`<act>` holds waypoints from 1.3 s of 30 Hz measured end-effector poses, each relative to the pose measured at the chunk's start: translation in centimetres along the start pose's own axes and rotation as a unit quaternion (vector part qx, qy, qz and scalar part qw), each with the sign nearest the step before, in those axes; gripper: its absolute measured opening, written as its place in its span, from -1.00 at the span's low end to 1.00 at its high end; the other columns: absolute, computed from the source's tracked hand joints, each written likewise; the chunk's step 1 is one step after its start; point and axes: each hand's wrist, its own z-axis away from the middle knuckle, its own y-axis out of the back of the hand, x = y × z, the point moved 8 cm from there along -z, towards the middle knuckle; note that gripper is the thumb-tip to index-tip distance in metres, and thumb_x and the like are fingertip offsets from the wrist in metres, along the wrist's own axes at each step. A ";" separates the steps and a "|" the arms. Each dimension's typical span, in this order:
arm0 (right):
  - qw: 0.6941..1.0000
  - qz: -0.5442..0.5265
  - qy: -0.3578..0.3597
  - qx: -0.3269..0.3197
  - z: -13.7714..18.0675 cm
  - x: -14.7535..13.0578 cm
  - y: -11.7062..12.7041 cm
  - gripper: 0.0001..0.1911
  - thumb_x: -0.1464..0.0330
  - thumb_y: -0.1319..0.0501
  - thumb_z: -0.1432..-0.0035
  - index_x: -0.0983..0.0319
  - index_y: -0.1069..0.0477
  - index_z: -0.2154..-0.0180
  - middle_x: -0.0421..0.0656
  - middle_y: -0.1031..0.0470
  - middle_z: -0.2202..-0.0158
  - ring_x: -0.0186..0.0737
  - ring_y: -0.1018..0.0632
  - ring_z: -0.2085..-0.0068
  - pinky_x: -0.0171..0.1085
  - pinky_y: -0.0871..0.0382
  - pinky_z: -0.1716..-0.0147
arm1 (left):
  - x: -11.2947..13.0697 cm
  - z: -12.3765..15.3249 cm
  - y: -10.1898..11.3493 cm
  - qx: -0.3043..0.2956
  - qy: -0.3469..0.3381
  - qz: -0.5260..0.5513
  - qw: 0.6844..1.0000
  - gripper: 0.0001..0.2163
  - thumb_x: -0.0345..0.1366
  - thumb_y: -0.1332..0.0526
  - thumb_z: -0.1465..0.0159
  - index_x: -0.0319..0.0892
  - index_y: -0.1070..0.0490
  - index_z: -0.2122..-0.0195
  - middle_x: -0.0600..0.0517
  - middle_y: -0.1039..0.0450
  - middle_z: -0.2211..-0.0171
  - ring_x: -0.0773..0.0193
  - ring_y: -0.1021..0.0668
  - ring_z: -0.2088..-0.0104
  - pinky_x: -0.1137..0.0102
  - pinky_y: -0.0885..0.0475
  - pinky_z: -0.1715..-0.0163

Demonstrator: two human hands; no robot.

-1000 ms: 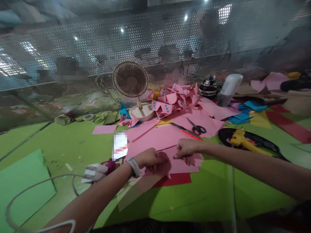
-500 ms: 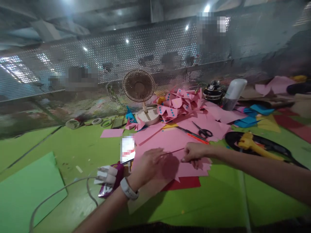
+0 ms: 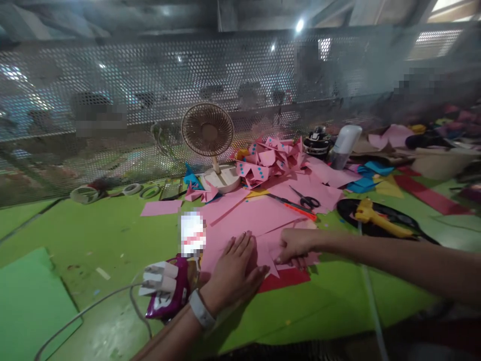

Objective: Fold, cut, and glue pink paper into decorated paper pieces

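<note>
My left hand, with a pale band at the wrist, lies flat on pink paper, fingers stretched out. To its right, my right hand is closed, its fingers curled at a piece of pink paper. Larger pink sheets lie underneath. A red sheet sticks out at the near side. Beyond the hands are black-handled scissors and an orange cutter.
Behind stand a small fan and a heap of folded pink paper pieces. A yellow glue gun rests on a black tray at right. At left are a lit phone, a white plug and green sheets.
The pink paper held edge-on between my hands has come down flat. My left hand has flattened out with its fingers spread on the paper. The view has turned slightly right.
</note>
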 end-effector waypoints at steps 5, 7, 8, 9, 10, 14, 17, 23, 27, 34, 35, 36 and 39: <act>1.000 0.008 0.007 0.003 -0.1 -0.7 -0.9 -0.76 0.32 -0.20 0.00 0.27 -0.37 0.64 -0.27 -0.38 0.78 -0.40 -0.39 0.71 -0.44 -0.09 0.70 | 0.3 0.3 0.6 -0.008 -0.013 0.022 1.000 -0.18 0.25 0.03 -0.18 -0.28 0.06 -0.29 -0.21 0.14 -0.32 0.05 0.02 -0.31 0.09 0.06 -0.26; 0.999 0.018 0.024 0.044 0.1 -1.3 -0.7 -0.84 0.38 -0.17 0.01 0.26 -0.38 0.58 -0.28 -0.39 0.75 -0.37 -0.41 0.69 -0.42 -0.14 0.67 | 0.4 0.4 0.7 -0.009 -0.010 0.024 1.000 -0.17 0.26 0.04 -0.17 -0.28 0.06 -0.29 -0.21 0.14 -0.32 0.05 0.03 -0.31 0.09 0.08 -0.26; 0.994 0.035 0.048 0.088 0.3 -1.8 -0.2 -0.89 0.41 -0.16 0.02 0.25 -0.38 0.54 -0.28 -0.40 0.72 -0.36 -0.42 0.66 -0.42 -0.15 0.65 | 0.4 0.4 0.7 -0.013 -0.009 0.024 1.000 -0.17 0.26 0.05 -0.18 -0.28 0.06 -0.29 -0.20 0.14 -0.32 0.05 0.04 -0.31 0.09 0.09 -0.27; 0.984 0.061 0.081 0.145 0.7 -2.5 0.5 -0.95 0.42 -0.17 0.03 0.25 -0.39 0.49 -0.29 -0.42 0.68 -0.35 -0.43 0.63 -0.41 -0.16 0.63 | 0.5 0.4 0.6 -0.016 -0.008 0.024 1.000 -0.17 0.26 0.06 -0.18 -0.28 0.06 -0.30 -0.20 0.14 -0.32 0.05 0.04 -0.31 0.09 0.10 -0.27; 0.968 0.091 0.121 0.202 1.2 -3.2 1.1 -0.95 0.43 -0.18 0.05 0.23 -0.40 0.44 -0.29 -0.43 0.64 -0.34 -0.44 0.59 -0.40 -0.16 0.60 | 0.5 0.4 0.6 -0.020 -0.007 0.023 1.000 -0.17 0.26 0.07 -0.18 -0.28 0.06 -0.30 -0.19 0.14 -0.32 0.06 0.05 -0.31 0.10 0.11 -0.27; 0.910 0.154 0.272 0.271 2.5 -5.4 1.2 -0.88 0.45 -0.19 -0.01 0.19 -0.43 0.34 -0.25 -0.49 0.43 -0.32 -0.46 0.41 -0.37 -0.23 0.42 | 0.4 0.4 0.4 -0.020 -0.002 0.023 1.000 -0.17 0.26 0.08 -0.19 -0.27 0.11 -0.31 -0.19 0.17 -0.33 0.06 0.06 -0.31 0.10 0.11 -0.27; 0.896 0.148 0.294 0.297 2.8 -5.4 1.3 -0.88 0.47 -0.17 -0.05 0.20 -0.41 0.32 -0.23 -0.45 0.36 -0.31 -0.44 0.35 -0.35 -0.26 0.35 | 0.3 0.4 0.2 -0.024 0.007 0.024 0.999 -0.16 0.27 0.08 -0.18 -0.25 0.11 -0.31 -0.18 0.18 -0.33 0.05 0.07 -0.32 0.10 0.11 -0.26; 0.876 0.180 0.338 0.293 3.0 -5.2 0.4 -0.90 0.34 -0.22 -0.14 0.11 -0.47 0.26 -0.21 -0.37 0.25 -0.27 -0.43 0.20 -0.31 -0.27 0.21 | 0.6 0.5 0.1 -0.032 0.022 0.029 0.999 -0.18 0.26 0.08 -0.19 -0.24 0.12 -0.31 -0.17 0.20 -0.33 0.06 0.08 -0.32 0.12 0.13 -0.27; 0.905 0.102 0.319 0.262 2.3 -4.2 0.6 -0.78 0.18 -0.17 -0.20 0.15 -0.50 0.35 -0.21 -0.37 0.30 -0.30 -0.43 0.28 -0.34 -0.27 0.31 | 0.7 0.6 0.0 -0.025 0.031 0.045 0.998 -0.21 0.22 0.07 -0.22 -0.22 0.15 -0.32 -0.16 0.20 -0.33 0.06 0.05 -0.31 0.12 0.09 -0.26; 0.927 0.099 0.233 0.276 1.6 -3.8 1.2 -0.71 0.14 -0.11 -0.21 0.20 -0.37 0.40 -0.22 -0.39 0.37 -0.28 -0.41 0.35 -0.31 -0.21 0.38 | 0.9 0.6 0.3 -0.004 0.022 0.054 0.998 -0.31 0.10 0.05 -0.29 -0.18 0.18 -0.32 -0.13 0.15 -0.33 0.10 0.04 -0.31 0.09 0.08 -0.27; 0.930 0.096 0.220 0.280 1.5 -3.7 1.3 -0.74 0.14 -0.13 -0.19 0.20 -0.36 0.37 -0.21 -0.41 0.35 -0.27 -0.41 0.35 -0.31 -0.21 0.38 | 1.0 0.6 0.6 0.003 0.021 0.056 0.998 -0.32 0.08 0.05 -0.29 -0.18 0.18 -0.32 -0.14 0.13 -0.32 0.12 0.02 -0.31 0.10 0.06 -0.27; 0.932 0.090 0.208 0.283 1.4 -3.6 1.3 -0.76 0.15 -0.14 -0.18 0.19 -0.36 0.33 -0.20 -0.42 0.34 -0.26 -0.42 0.35 -0.31 -0.21 0.39 | 1.0 0.6 0.8 0.012 0.020 0.058 0.998 -0.33 0.06 0.04 -0.30 -0.18 0.18 -0.32 -0.14 0.10 -0.32 0.12 0.01 -0.31 0.11 0.04 -0.26; 0.936 0.073 0.191 0.287 1.2 -3.3 1.3 -0.79 0.18 -0.15 -0.16 0.17 -0.34 0.24 -0.18 -0.46 0.30 -0.24 -0.44 0.33 -0.31 -0.20 0.41 | 1.2 0.6 1.6 0.042 0.011 0.044 0.998 -0.41 -0.03 -0.01 -0.31 -0.15 0.09 -0.30 -0.13 0.01 -0.30 0.11 -0.05 -0.30 0.09 0.02 -0.26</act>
